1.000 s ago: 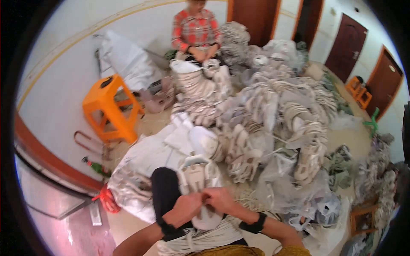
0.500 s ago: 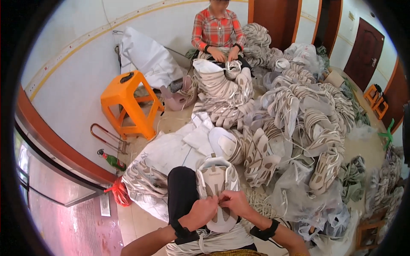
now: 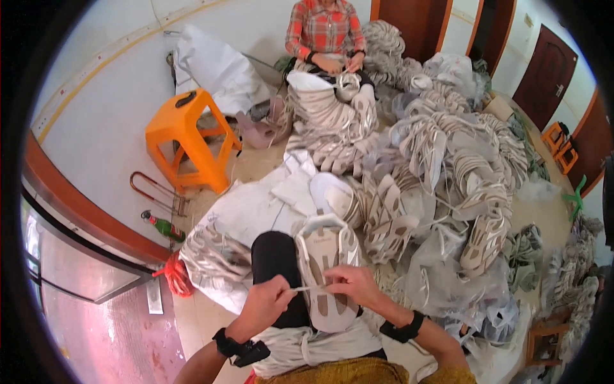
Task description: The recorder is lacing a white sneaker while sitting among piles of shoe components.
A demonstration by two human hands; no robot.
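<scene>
A beige and white shoe upper (image 3: 333, 313) lies across my lap, its tongue end pointing away from me. A white shoelace (image 3: 308, 289) stretches taut over it. My left hand (image 3: 263, 306), at the left of the upper, is closed in a pinch on one end of the lace. On the upper's right side my right hand (image 3: 355, 286) pinches the lace near the lacing holes. Its fingertips partly hide where the lace meets the upper. Below, a thick bundle of white laces (image 3: 320, 346) rests across my lap.
Stacked shoe uppers (image 3: 476, 173) and plastic bags (image 3: 441, 281) crowd the floor to the right. A white sack (image 3: 246, 217) lies ahead left, near an orange stool (image 3: 182, 121) and a green bottle (image 3: 163, 226). Opposite sits a person in a plaid shirt (image 3: 325, 32), handling an upper.
My hands were together over the upper's middle. My left hand has moved left and pulled the lace out taut, while my right stays over the upper. The whole view has shifted slightly.
</scene>
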